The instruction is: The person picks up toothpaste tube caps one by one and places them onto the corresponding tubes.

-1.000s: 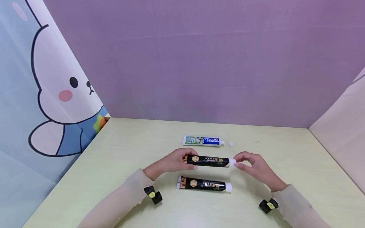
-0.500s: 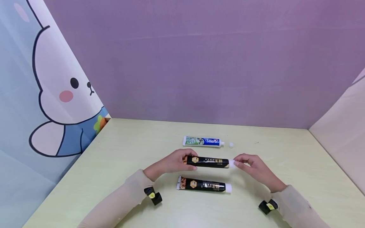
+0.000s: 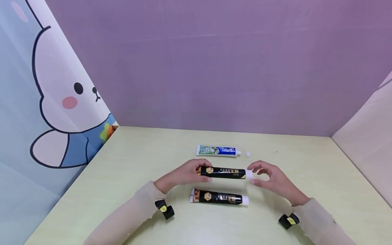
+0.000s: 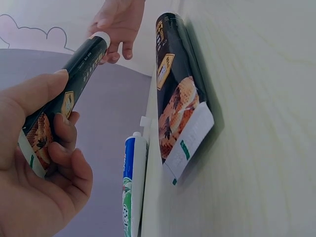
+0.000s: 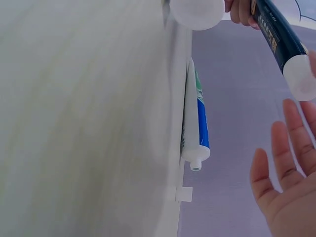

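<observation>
My left hand (image 3: 191,172) grips a black toothpaste tube (image 3: 225,172) by its crimped end, thumb on one side and fingers curled round the other. The tube is held above the table, its white cap (image 3: 249,174) on and pointing right. At that cap is my right hand (image 3: 272,178), thumb and fingers spread apart around it. In the right wrist view its fingers (image 5: 284,153) are loosely extended; whether one touches the cap I cannot tell. A second black toothpaste tube (image 3: 218,197), also capped in white, lies nearer on the table.
Farther back lies a blue and green toothpaste tube (image 3: 217,151) with its nozzle bare. A small white cap (image 3: 248,154) sits just right of that nozzle. A purple backdrop (image 3: 220,68) stands behind the pale table (image 3: 147,146), and a rabbit-print cloth (image 3: 61,102) is at left.
The right thumb has come away from the held tube's cap and the right hand's fingers have spread. My left hand and the tubes on the table stay where they were.
</observation>
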A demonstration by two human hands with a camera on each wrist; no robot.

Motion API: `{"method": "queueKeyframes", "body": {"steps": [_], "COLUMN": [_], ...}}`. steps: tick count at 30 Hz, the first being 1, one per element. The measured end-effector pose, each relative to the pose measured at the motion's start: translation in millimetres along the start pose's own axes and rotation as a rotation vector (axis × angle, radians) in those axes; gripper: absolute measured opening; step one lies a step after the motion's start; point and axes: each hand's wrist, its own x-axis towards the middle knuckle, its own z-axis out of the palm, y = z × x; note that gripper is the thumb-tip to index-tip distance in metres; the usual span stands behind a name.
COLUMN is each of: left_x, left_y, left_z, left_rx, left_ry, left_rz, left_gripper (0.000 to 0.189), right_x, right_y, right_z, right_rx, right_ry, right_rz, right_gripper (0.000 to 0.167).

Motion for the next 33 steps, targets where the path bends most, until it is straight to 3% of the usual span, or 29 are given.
{"method": "queueKeyframes", "body": {"steps": [9, 19, 33], "left_x": [-0.2, -1.6, -3.1], "left_y": [-0.1, 1.0, 2.8], "left_z": [0.8, -0.3, -1.0], "left_rx": [0.011, 0.01, 0.02], "left_ry": [0.008, 0.005, 0.01], "left_rz": [-0.003, 0.0, 0.013], "left_gripper": [0.031, 0.03, 0.031], "right_x": [1.1, 1.8, -2.1], "right_y": [1.6, 1.1, -7.0], "right_z": [2.9, 3.3, 1.8], "right_rx": [-0.052, -0.061, -0.11], "right_ry": [0.039, 0.049, 0.02], "right_rz": [-0.072, -0.067, 0.093], "right_gripper": [0.035, 0.029, 0.013]}}
